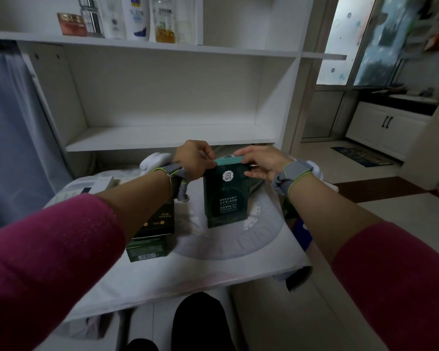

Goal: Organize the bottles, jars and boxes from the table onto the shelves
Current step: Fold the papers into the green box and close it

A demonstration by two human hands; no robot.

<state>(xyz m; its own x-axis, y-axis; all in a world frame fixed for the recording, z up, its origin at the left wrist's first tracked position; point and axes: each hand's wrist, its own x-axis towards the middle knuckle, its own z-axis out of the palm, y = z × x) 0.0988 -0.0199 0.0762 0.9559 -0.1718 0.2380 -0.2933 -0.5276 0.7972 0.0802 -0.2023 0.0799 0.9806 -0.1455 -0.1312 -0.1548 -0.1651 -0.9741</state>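
Note:
A dark green mask box [226,196] with a teal top edge stands upright over the white-covered table [213,264]. My left hand [192,159] pinches its top left corner and my right hand [260,162] grips its top right corner. A black box [160,220] lies under my left forearm on top of a green box [147,250]. White boxes [86,186] sit at the table's far left. On the top shelf [137,44] stand a pink jar [71,24] and several bottles [137,19]. The middle shelf [167,136] holds nothing.
The white shelf unit stands just behind the table. A grey curtain [13,138] hangs at the left. To the right lie open floor, a doormat [363,155] and white cabinets [385,127] under a window. A dark shoe [198,323] shows below the table's front edge.

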